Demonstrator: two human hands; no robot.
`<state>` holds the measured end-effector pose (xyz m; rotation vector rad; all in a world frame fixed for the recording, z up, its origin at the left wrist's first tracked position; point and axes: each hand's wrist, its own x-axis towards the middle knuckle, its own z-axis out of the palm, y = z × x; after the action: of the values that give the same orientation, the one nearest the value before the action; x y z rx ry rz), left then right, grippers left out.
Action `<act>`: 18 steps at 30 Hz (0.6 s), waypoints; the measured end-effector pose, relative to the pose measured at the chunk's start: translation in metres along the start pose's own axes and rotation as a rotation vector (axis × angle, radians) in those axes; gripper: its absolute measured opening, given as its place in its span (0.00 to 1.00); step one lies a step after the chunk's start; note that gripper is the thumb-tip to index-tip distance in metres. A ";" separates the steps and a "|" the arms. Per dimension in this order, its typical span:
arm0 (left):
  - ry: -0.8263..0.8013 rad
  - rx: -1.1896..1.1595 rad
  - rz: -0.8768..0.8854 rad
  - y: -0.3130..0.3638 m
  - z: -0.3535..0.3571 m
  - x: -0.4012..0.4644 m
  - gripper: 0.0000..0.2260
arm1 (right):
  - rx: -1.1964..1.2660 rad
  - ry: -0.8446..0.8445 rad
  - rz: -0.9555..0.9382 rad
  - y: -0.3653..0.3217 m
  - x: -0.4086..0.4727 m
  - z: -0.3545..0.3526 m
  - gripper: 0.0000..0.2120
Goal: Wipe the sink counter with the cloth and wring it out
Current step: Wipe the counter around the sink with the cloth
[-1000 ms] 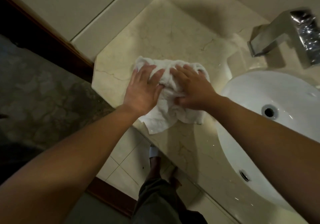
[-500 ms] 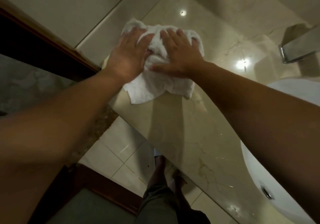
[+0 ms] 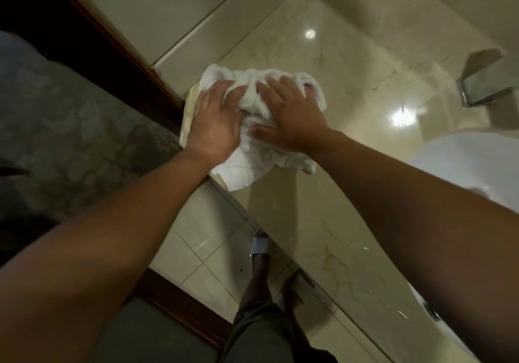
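A crumpled white cloth lies on the glossy beige marble counter, at its left end near the wall corner. My left hand presses flat on the cloth's left side, fingers spread and straight. Beside it, my right hand presses flat on the cloth's right side, thumb pointing toward the left hand. One corner of the cloth reaches the counter's front edge. The counter surface looks wet and shiny.
The white sink basin lies to the right, with a metal faucet behind it. A pale wall panel borders the counter's left end. Below are floor tiles and my feet in sandals.
Both hands pushed the cloth away along the counter toward the wall corner, then drew it back slightly toward the front edge. The view has shifted left, so less of the sink shows.
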<state>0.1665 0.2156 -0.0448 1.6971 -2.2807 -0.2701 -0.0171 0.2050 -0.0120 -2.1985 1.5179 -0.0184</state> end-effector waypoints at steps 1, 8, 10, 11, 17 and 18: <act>0.000 -0.004 -0.013 0.003 0.001 -0.006 0.19 | 0.003 -0.006 -0.005 -0.001 -0.005 0.001 0.40; 0.063 0.009 -0.052 0.028 0.007 -0.052 0.17 | 0.027 -0.026 -0.049 0.000 -0.047 0.014 0.40; 0.076 0.009 -0.024 0.037 0.010 -0.067 0.17 | 0.014 -0.029 -0.067 0.002 -0.064 0.018 0.40; 0.080 0.008 0.003 0.039 0.011 -0.074 0.18 | 0.004 -0.021 -0.082 0.003 -0.071 0.021 0.41; -0.013 -0.014 0.200 0.016 0.005 -0.065 0.17 | -0.011 -0.027 -0.056 0.000 -0.078 0.027 0.47; -0.036 -0.016 0.212 0.011 0.003 -0.058 0.17 | -0.013 -0.031 -0.038 -0.003 -0.073 0.027 0.47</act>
<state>0.1712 0.2741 -0.0513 1.4386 -2.4532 -0.2740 -0.0354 0.2808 -0.0163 -2.2271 1.4625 0.0135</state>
